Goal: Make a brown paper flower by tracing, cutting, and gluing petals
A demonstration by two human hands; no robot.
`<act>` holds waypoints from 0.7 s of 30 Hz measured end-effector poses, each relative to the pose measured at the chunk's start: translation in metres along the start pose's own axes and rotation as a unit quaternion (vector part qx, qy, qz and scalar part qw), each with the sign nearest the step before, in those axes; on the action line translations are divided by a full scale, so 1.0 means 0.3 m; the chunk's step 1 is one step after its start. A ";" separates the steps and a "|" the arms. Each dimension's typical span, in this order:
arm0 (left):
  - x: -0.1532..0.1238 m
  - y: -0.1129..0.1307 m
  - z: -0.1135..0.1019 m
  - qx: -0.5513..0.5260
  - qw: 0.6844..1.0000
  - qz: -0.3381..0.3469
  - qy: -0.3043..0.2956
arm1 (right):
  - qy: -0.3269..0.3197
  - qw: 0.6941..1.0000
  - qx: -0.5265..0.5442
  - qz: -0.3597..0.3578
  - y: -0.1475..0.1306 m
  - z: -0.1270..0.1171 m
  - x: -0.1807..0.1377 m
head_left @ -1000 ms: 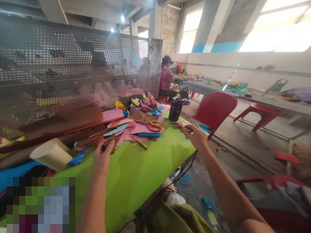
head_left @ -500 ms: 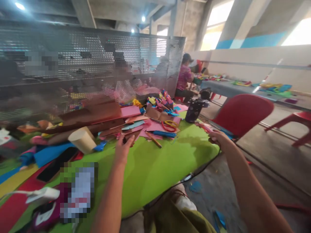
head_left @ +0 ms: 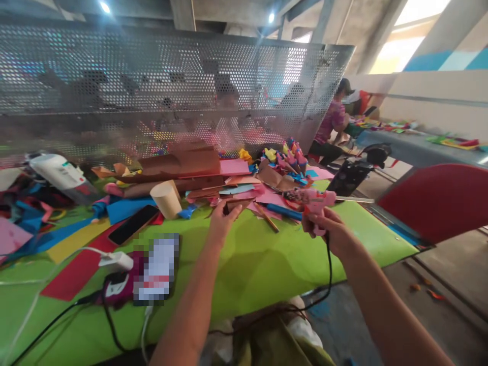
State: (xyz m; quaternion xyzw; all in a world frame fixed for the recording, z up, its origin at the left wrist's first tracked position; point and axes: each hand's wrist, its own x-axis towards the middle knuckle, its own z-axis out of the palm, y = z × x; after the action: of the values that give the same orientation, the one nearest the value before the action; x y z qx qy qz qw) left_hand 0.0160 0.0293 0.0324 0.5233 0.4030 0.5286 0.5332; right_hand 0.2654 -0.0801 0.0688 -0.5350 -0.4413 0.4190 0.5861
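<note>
My right hand (head_left: 330, 226) is closed around a pink hot glue gun (head_left: 317, 203). Its nozzle points left, a clear glue stick (head_left: 354, 200) juts out of its back end, and a black cord (head_left: 330, 269) hangs below it. My left hand (head_left: 224, 221) pinches a small piece of brown paper (head_left: 238, 203) above the green tabletop (head_left: 259, 264). Just right of that piece lies a pencil (head_left: 267, 218), with a blue rod-shaped thing (head_left: 285, 211) beyond it, partly hidden by the glue gun.
Brown, pink and blue paper (head_left: 183, 165) is heaped along the perforated metal screen (head_left: 183, 81). A cardboard tube (head_left: 165, 199), a dark phone (head_left: 133, 225), a lit phone (head_left: 158, 269) and a power strip with cables (head_left: 118, 290) lie left. A red chair (head_left: 438, 203) stands right; a person sits beyond.
My right hand has brought the glue gun from the table's right edge inward, toward my left hand. The view has turned left. My left hand keeps its pinch on the brown paper.
</note>
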 end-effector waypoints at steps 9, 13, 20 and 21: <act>-0.005 -0.007 -0.005 0.004 1.000 0.007 -0.025 | -0.039 0.997 -0.068 -0.010 0.033 0.102 0.008; -0.007 -0.006 -0.007 0.015 0.999 0.008 -0.030 | -0.053 0.995 -0.088 -0.014 0.054 0.112 0.016; -0.013 0.013 -0.004 0.039 0.998 0.020 -0.049 | -0.037 0.996 -0.084 -0.007 0.084 0.124 0.023; -0.014 0.016 -0.003 0.042 0.998 0.022 -0.049 | -0.038 0.996 -0.085 -0.008 0.087 0.125 0.024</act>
State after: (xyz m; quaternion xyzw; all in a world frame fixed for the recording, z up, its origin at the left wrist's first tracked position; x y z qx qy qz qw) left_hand 0.0140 0.0246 0.0366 0.5793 0.3870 0.4967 0.5176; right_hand 0.2305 -0.0616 0.0448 -0.5627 -0.5014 0.3957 0.5247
